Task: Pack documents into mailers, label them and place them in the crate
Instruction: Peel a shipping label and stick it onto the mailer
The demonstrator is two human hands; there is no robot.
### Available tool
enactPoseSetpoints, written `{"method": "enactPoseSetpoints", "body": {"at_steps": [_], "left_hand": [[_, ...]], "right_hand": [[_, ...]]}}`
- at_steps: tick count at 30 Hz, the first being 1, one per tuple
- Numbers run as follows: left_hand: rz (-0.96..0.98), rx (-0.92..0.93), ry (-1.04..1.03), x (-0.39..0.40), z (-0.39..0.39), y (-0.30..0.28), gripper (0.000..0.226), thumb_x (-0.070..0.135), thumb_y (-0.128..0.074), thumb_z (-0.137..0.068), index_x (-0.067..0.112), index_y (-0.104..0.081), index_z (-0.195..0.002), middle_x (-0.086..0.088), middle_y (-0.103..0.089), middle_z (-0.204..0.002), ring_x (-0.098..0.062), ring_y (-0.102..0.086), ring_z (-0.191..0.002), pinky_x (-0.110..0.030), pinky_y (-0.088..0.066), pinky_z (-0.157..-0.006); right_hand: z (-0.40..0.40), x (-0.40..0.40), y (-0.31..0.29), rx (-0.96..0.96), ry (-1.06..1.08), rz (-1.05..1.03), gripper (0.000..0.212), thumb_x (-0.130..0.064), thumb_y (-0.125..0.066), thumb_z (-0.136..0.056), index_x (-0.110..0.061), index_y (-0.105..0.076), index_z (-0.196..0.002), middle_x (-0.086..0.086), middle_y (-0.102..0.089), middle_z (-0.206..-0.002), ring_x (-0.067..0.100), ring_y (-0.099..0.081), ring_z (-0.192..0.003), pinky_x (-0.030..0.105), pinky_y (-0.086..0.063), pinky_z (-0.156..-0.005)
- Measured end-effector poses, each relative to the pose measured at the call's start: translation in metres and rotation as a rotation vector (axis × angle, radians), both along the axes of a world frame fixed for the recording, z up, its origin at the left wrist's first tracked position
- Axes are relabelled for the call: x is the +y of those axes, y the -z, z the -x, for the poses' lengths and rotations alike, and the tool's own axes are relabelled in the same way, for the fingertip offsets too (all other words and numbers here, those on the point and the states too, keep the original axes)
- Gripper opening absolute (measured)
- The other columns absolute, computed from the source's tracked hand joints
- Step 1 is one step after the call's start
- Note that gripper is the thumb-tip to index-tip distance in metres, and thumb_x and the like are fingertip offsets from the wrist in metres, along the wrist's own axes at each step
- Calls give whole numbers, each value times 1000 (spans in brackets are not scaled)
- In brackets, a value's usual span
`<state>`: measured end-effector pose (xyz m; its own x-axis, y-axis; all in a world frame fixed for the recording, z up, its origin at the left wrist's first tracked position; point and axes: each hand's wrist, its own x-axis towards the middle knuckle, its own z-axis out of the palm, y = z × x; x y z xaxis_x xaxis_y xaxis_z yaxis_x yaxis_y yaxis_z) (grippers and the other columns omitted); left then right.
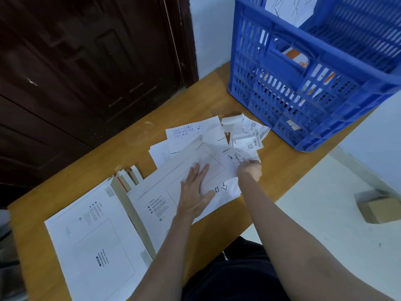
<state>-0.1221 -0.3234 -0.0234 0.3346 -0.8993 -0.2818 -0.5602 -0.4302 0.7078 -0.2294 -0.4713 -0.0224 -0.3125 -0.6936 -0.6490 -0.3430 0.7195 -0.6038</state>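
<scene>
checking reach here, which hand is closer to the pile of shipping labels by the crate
Right. The right hand is closed at the near edge of the shipping labels, touching them. The left hand lies flat on the mailer, farther from the pile.

Single view, taken from a wide-angle camera worn on the person's head, looking forward and steeply down. The table (104,153) runs diagonally from the lower left of the frame to the upper right, its lines bowed by the lens. Both forearms enter from the bottom edge and reach toward frame centre, where the left hand (195,190) and right hand (249,169) lie close to the camera. A blue crate (303,83) fills the upper right, a dark wooden door (86,61) the upper left, and pale floor (325,213) the lower right. No second view is given.
</scene>
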Motion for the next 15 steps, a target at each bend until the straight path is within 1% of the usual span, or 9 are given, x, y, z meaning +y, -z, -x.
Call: {"method": "enactPoseSetpoints", "body": {"at_steps": [4, 5, 7, 8, 9, 11, 13, 15], "left_hand": [[1, 15, 9, 3, -1, -3, 75, 48, -44, -78, 46, -14, -146, 15, -3, -159, -8, 3, -147, -58, -1, -116], [10, 23, -20, 4, -3, -3, 75, 49, -44, -78, 46, -14, -147, 15, -3, -159, -8, 2, -147, -58, -2, -116], [34, 40, -150, 8, -13, -4, 75, 53, -41, -79, 47, -11, -147, 13, -4, -159, -11, 0, -147, -58, -6, -117], [29, 15, -196, 9, -20, -5, 75, 54, -41, -80, 48, -9, -147, 12, -4, -160, -13, -1, -147, -58, -8, -117], [8, -31, -200, 10, -27, -4, 76, 53, -44, -82, 47, -7, -147, 11, -2, -160, -14, 0, -147, -57, -6, -117], [-68, -144, -112, 11, -37, -3, 82, 49, -53, -85, 44, -3, -150, 10, 5, -160, -16, 6, -147, -54, 0, -115], [-156, -276, 25, 8, -36, -2, 92, 50, -59, -84, 38, 3, -151, 7, 15, -159, -17, 14, -146, -53, 4, -116], [-264, -362, 151, 4, -32, 2, 102, 56, -63, -78, 33, 4, -152, 4, 22, -157, -19, 20, -145, -53, 6, -118]], "right_hand": [[3, 3, 2, -10, 21, -23, 31, -5, -41, -97, -4, -54, -125, 17, -60, -123, 32, -59, -110, 31, -46, -76], [6, 2, 2, -6, 36, -22, 31, -4, -40, -97, -3, -53, -125, 17, -60, -122, 32, -59, -109, 32, -47, -76], [16, 1, 2, 36, 19, 16, 32, -3, -37, -97, -2, -50, -127, 17, -58, -122, 32, -58, -108, 31, -45, -72], [20, 0, 3, 58, -18, 54, 32, -3, -36, -98, -3, -49, -126, 17, -58, -121, 31, -58, -105, 30, -43, -70], [22, -1, 4, 66, -59, 100, 31, -3, -34, -98, -3, -50, -125, 17, -59, -119, 30, -58, -98, 29, -42, -69], [22, -2, 4, 46, -98, 168, 28, -8, -34, -100, -5, -53, -121, 16, -62, -114, 24, -54, -85, 29, -42, -66], [15, -2, 3, 10, -76, 194, 27, -11, -36, -100, -5, -55, -118, 15, -62, -111, 21, -52, -82, 29, -40, -66], [6, -1, 0, -20, -68, 226, 26, -11, -37, -99, -6, -56, -116, 13, -62, -107, 21, -52, -82, 29, -39, -67]]}}
